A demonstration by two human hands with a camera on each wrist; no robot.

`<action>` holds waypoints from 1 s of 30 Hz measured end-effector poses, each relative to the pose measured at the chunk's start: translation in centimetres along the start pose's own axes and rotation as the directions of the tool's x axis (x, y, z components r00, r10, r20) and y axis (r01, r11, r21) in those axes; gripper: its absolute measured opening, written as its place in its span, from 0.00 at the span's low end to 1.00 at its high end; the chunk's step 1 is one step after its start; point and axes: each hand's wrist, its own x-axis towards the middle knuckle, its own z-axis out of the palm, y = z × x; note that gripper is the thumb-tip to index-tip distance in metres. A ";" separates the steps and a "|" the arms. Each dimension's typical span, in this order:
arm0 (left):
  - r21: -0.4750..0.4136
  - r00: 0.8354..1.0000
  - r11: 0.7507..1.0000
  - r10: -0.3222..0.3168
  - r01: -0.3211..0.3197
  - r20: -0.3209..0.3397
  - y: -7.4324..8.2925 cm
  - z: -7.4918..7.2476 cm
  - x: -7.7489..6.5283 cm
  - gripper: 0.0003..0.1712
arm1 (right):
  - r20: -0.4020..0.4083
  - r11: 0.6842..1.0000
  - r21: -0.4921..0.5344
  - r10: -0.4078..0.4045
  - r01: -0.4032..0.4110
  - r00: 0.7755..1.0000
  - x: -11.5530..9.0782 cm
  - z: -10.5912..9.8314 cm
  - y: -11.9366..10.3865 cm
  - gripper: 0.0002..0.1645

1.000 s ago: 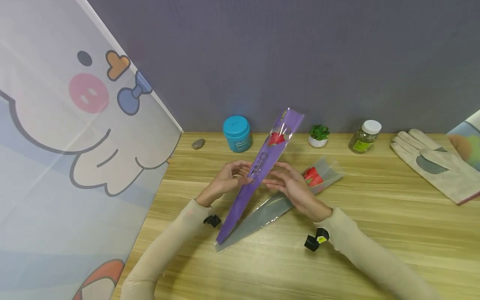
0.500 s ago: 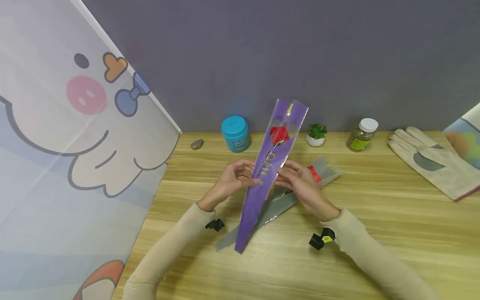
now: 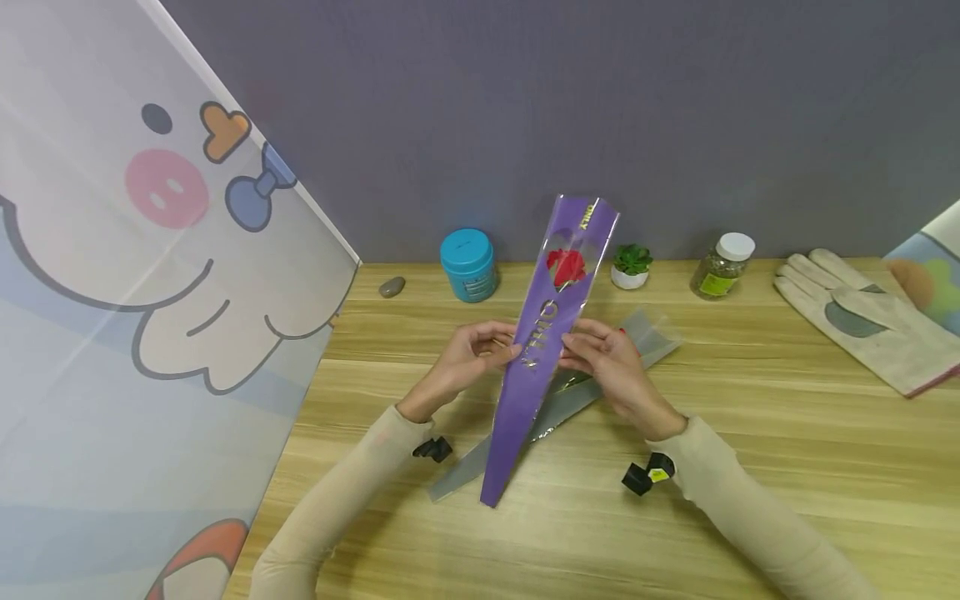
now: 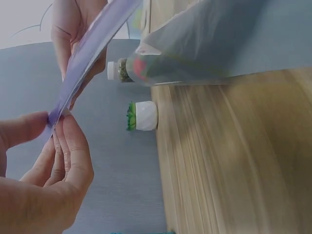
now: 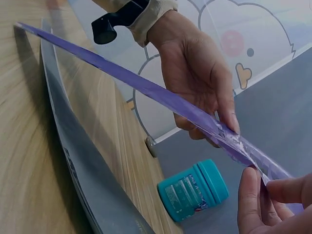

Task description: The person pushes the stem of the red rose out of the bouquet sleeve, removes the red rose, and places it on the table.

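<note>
Currently, above the grey sleeve [image 3: 561, 407], your left hand [image 3: 459, 360] and right hand [image 3: 615, 375] pinch the purple sleeve [image 3: 542, 350] by its edges, top toward one o'clock. Risk: squeezing inward may buckle it; inverting could spill the rose [image 3: 566, 265].

From my station I place each camera by the purple wrapper [image 3: 517, 408]. The head camera looks forward and down at it from above its near side, far enough back to take in table [image 3: 585, 533] and wall [image 3: 540, 100]. My left wrist camera sits close on its left, turned sideways, facing past it to the plant [image 4: 144, 116] and jar [image 4: 125, 71]. My right wrist camera sits close on its right, likewise turned, facing past it to the tub [image 5: 190, 191] and curtain [image 5: 268, 29]. The head view shares both pairs; the wrist views share the purple wrapper and the grey wrapper [image 5: 83, 136]
</note>
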 end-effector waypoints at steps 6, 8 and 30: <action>-0.028 1.000 1.000 0.001 -0.001 0.002 0.0 0.1 -0.1 0.18 | -0.004 1.000 -0.018 0.013 -0.014 1.000 -0.1 -0.1 -0.1 0.27; -0.028 1.000 1.000 0.004 -0.004 -0.007 0.0 0.2 -0.1 0.17 | -0.007 1.000 -0.024 0.017 -0.017 1.000 -0.1 -0.1 -0.1 0.28; -0.038 0.995 0.996 0.080 -0.083 -0.058 -0.7 1.7 0.1 0.16 | -0.064 0.994 -0.100 0.027 -0.033 0.998 -0.4 0.3 0.2 0.24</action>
